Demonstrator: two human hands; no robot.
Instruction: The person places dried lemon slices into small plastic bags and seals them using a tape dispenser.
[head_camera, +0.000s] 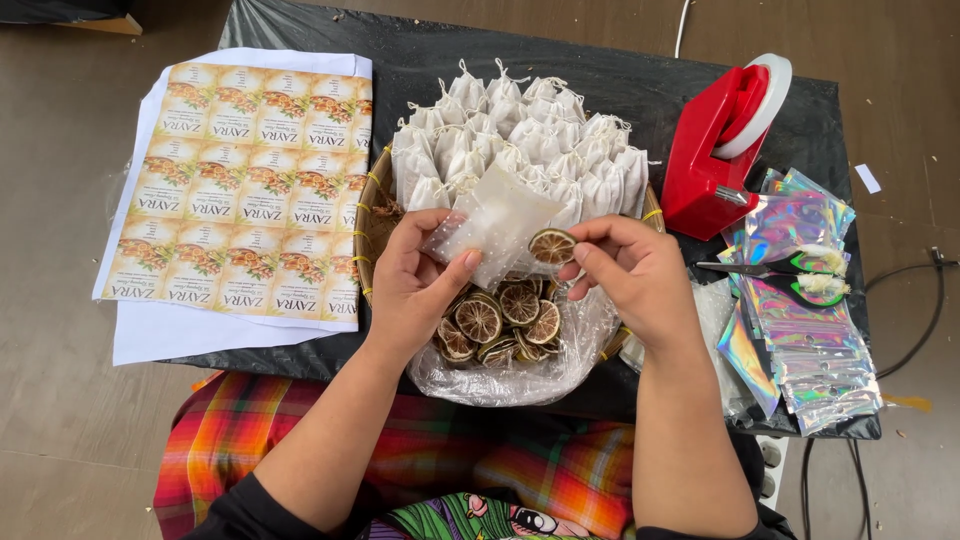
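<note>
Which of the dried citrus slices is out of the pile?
The brown dried citrus slice pinched in the right hand, at the mouth of the small white mesh pouch; the others lie in the plastic-lined basket.

- The woven basket (372, 225) fills the middle of the black mat (620, 90), packed with white tied pouches (520, 135) and dried citrus slices (500, 320).
- To the right, a red tape dispenser (715, 150), scissors (780, 272) and stacked holographic bags (800, 340) crowd the edge.
- To the left, label sheets (245, 190) lie flat (easy to pass over).
- Bare mat behind the basket stays open.
</note>
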